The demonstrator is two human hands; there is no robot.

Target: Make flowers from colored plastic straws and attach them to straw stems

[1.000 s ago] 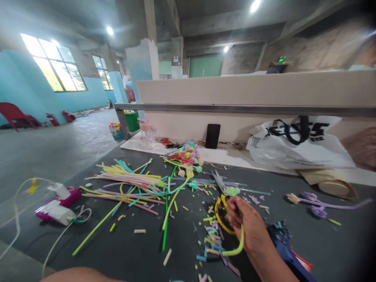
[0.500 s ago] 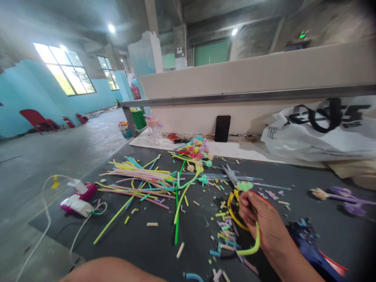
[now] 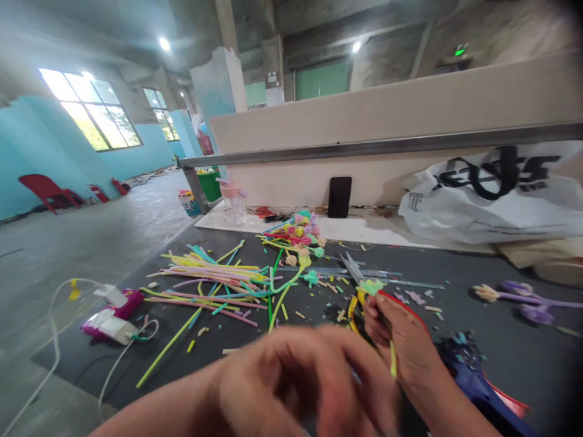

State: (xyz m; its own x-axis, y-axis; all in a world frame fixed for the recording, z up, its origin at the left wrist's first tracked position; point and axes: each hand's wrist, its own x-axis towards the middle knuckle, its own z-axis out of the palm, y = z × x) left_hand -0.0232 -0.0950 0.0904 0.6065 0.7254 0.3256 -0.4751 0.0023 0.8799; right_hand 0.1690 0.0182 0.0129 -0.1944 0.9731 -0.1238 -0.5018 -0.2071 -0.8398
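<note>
My right hand (image 3: pixel 394 325) is closed around a small craft flower (image 3: pixel 371 286), its pale green-yellow head poking out above the fingers. Part of its thin yellow-green stem (image 3: pixel 393 359) shows below the palm. Open-tipped scissors (image 3: pixel 352 267) with yellow and red handles lie just behind that hand, partly covered by it. My left hand (image 3: pixel 314 382) is large and motion-blurred in the foreground, fingers curled. Whether it holds anything cannot be made out. Beyond it lies a loose pile of coloured fuzzy stems (image 3: pixel 214 270), with a bunch of finished-looking flowers (image 3: pixel 300 233) farther back.
A phone (image 3: pixel 339 197) leans on the back panel, left of a white bag (image 3: pixel 492 200). A pink-topped cup (image 3: pixel 232 203) stands at the back left. Chargers on a purple power strip (image 3: pixel 130 300) lie left. A dark blue tool (image 3: pixel 478 376) and purple flowers (image 3: pixel 535 303) lie right.
My left hand has risen into the foreground from the lower edge, covering many cut pieces. The right hand still grips the flower; less of its stem is visible. The view has shifted slightly.
</note>
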